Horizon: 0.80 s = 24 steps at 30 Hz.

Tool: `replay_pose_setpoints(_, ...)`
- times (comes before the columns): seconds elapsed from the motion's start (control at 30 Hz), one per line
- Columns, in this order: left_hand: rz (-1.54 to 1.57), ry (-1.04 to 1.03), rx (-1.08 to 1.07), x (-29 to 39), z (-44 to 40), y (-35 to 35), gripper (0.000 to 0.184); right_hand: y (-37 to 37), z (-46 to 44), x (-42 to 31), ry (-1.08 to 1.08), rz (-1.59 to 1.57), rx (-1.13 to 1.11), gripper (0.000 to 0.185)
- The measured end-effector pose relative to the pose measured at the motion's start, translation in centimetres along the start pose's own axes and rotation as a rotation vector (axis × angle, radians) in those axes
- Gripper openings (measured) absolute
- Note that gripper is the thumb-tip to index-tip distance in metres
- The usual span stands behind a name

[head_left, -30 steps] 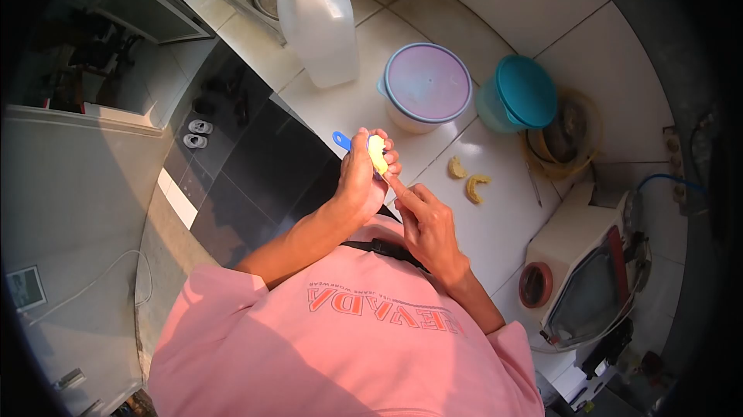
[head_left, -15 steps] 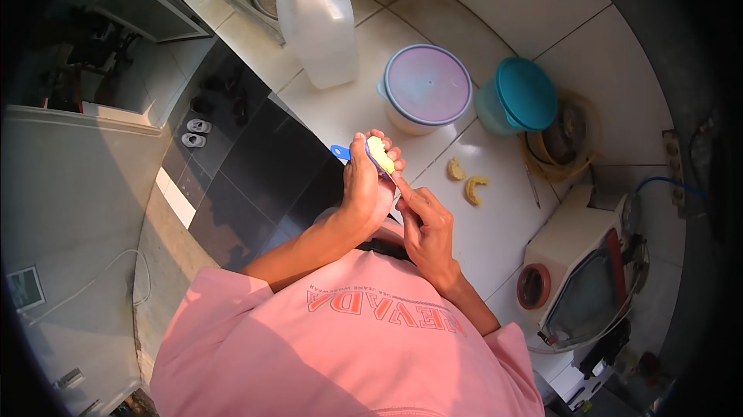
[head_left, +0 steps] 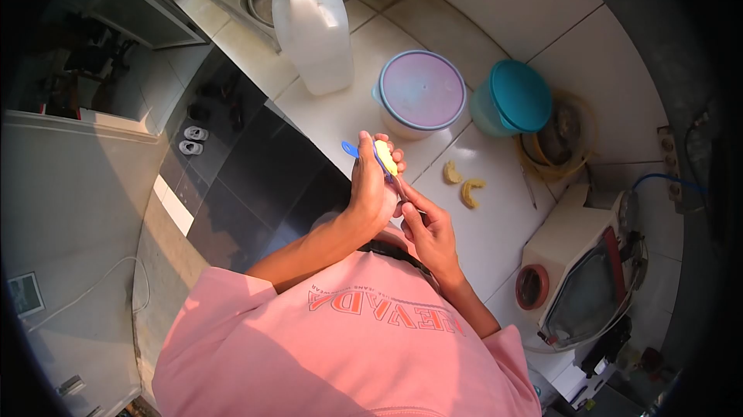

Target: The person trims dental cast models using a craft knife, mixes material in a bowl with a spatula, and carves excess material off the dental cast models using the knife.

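Observation:
My left hand [head_left: 371, 189] is closed around a blue tool with a holed tab handle [head_left: 350, 149]. A soft-looking bright yellow piece [head_left: 385, 157] shows in or against that tool, between thumb and fingers; its kind is unclear. Just below, my right hand [head_left: 430, 235] pinches a thin metal tool with a dark end [head_left: 401, 199], its tip against the lower edge of the yellow piece. Whether it is a knife or a spoon handle I cannot tell. On the counter to the right lie two curved yellow-brown pieces, one short [head_left: 452, 172] and one crescent-shaped [head_left: 471, 193].
A translucent jug [head_left: 313, 38] stands near the sink [head_left: 263, 1]. Beyond my hands sit a purple-lidded tub [head_left: 422, 90] and a teal-lidded container [head_left: 520, 97]. To the right are a thin utensil [head_left: 530, 188] and a cream-coloured appliance [head_left: 565, 243]. Dark floor tiles [head_left: 267, 158] lie left.
The blue tool and yellow piece have tilted slightly and shifted a little right and down. My right hand has moved slightly lower, showing more of the thin tool.

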<state>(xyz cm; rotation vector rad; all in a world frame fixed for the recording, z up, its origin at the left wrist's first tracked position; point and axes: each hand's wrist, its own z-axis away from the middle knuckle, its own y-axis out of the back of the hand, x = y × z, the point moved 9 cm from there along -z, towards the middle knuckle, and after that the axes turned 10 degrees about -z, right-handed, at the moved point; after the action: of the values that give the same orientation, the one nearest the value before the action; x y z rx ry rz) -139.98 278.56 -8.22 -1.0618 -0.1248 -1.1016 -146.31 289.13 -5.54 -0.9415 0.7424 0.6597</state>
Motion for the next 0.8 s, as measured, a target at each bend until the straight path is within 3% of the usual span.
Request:
replay_pose_setpoints(0.07,-0.03,-0.037,-0.004,0.6,0.0,-0.2,0.039,-1.9,1.1,-5.1,0.529,0.816,-0.094,0.049)
replay_pose_setpoints(0.2,-0.097,-0.144,-0.028,2.3,0.2,-0.7,0.044,-2.2,1.7,-7.1,0.561,0.861,-0.02,0.052)
replay_pose_setpoints(0.8,-0.238,-0.3,-0.115,3.2,1.6,-2.1,0.051,-4.0,1.2,-6.2,0.574,0.763,-0.077,0.052)
